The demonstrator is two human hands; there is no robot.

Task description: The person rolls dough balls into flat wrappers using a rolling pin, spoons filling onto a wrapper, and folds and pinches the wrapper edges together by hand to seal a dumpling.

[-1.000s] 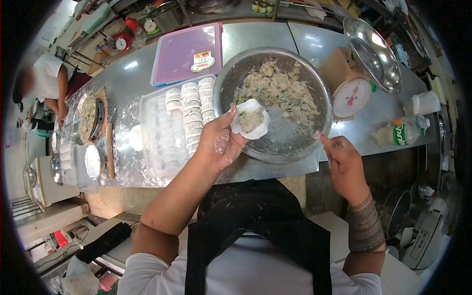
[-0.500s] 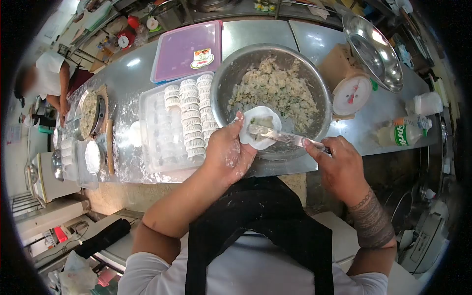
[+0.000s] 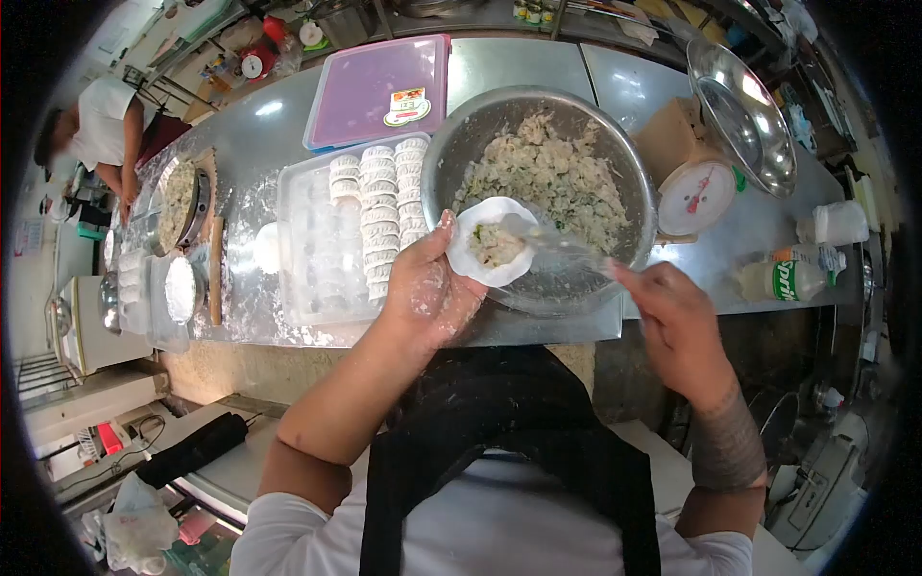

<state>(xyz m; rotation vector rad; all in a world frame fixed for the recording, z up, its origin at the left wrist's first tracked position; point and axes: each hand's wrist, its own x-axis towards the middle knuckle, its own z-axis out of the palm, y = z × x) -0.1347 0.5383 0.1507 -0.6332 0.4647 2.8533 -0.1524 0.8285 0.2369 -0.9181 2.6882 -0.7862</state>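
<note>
My left hand (image 3: 427, 293) cups a round white dumpling wrapper (image 3: 465, 240), held by its edge over the near rim of a large steel bowl (image 3: 645, 182). A mound of pale filling with green flecks (image 3: 497, 248) lies on the wrapper. In my right hand (image 3: 677, 322) is a flat metal spreader (image 3: 576, 252), blurred by motion, its tip at the wrapper's right edge. The bowl holds a chunky filling mix (image 3: 552, 173). Left of it, a clear plastic tray (image 3: 305, 278) carries rows of pleated dumplings (image 3: 381, 216).
A purple-lidded box (image 3: 370, 91) lies behind the tray. To the right stand a dial scale (image 3: 693, 197), a tilted steel basin (image 3: 725, 106) and a Sprite bottle (image 3: 783, 278). Leftward are a rolling pin (image 3: 217, 274), a round pan (image 3: 197, 211) and another person (image 3: 110, 120).
More filling now shows on the wrapper. The spreader and my right hand have shifted slightly right and the spreader blurs. My left hand and the wrapper have moved a little left.
</note>
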